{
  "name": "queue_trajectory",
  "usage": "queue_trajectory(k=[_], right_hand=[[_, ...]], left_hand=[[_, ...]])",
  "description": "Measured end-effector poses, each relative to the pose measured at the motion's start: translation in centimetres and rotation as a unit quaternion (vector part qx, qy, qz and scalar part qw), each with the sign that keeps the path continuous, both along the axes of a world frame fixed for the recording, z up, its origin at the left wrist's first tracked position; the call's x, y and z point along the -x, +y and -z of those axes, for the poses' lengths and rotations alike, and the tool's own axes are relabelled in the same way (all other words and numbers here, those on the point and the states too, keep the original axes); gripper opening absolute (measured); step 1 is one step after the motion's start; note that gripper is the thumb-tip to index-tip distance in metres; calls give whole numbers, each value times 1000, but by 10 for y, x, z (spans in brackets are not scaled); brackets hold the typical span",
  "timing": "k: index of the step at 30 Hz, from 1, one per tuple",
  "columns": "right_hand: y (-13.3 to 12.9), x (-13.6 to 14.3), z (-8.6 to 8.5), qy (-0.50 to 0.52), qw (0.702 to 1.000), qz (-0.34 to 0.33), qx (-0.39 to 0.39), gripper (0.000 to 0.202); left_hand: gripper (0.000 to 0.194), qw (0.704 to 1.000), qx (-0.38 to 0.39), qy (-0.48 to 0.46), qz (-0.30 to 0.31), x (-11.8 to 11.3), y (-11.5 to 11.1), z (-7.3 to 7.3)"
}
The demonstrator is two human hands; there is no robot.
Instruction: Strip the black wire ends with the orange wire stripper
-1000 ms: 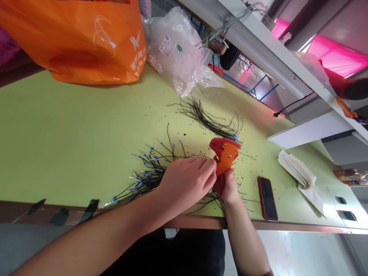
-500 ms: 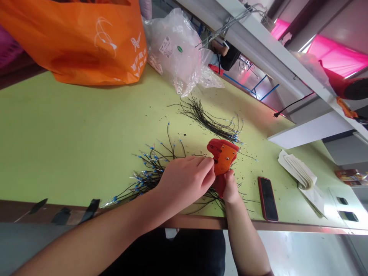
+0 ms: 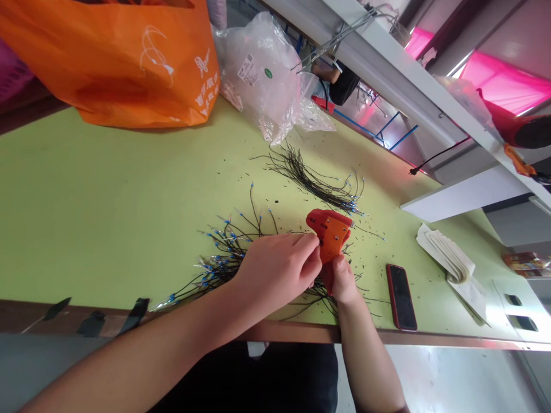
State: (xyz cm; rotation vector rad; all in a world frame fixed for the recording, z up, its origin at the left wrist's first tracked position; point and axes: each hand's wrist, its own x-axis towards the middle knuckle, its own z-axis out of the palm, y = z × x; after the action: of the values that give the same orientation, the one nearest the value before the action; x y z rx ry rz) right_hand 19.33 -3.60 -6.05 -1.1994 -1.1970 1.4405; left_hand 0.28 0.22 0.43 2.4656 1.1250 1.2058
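Right hand (image 3: 342,281) closed around the handle of a red-and-orange hand tool (image 3: 333,236), which is raised over the green table (image 3: 107,201). Left hand (image 3: 284,264) at the tool's jaw side — fingers pinched together, contents hidden. Beneath the left wrist: a spread of black wires (image 3: 228,258) with blue-collared ends. Beyond the tool — a second wire bundle (image 3: 310,180). Phone (image 3: 402,297) lies to the right.

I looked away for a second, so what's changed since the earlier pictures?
The right hand has shifted the red and orange handheld tool slightly leftward, toward the left hand. No grip was visibly released; the farther black wire bundle and red-cased black phone stayed put.
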Motion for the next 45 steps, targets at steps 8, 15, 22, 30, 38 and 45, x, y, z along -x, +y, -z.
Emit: queue_trajectory(k=[8, 15, 22, 30, 38, 45], right_hand=[[2, 6, -10, 41, 997, -48, -40, 73], [4, 8, -13, 75, 996, -46, -24, 73], [6, 11, -13, 102, 994, -28, -32, 68], [13, 9, -37, 173, 981, 40, -71, 57], [10, 11, -24, 109, 984, 118, -75, 36], [9, 8, -28, 79, 981, 132, -119, 28]], left_hand=[[17, 999, 48, -9, 9, 2, 2, -3], [18, 997, 71, -15, 16, 3, 3, -4], [16, 996, 80, -25, 26, 3, 3, -5], [19, 994, 87, -40, 52, 4, 4, -7], [21, 998, -31, 6, 46, 0, 2, 4], [19, 993, -107, 50, 29, -11, 1, 7]])
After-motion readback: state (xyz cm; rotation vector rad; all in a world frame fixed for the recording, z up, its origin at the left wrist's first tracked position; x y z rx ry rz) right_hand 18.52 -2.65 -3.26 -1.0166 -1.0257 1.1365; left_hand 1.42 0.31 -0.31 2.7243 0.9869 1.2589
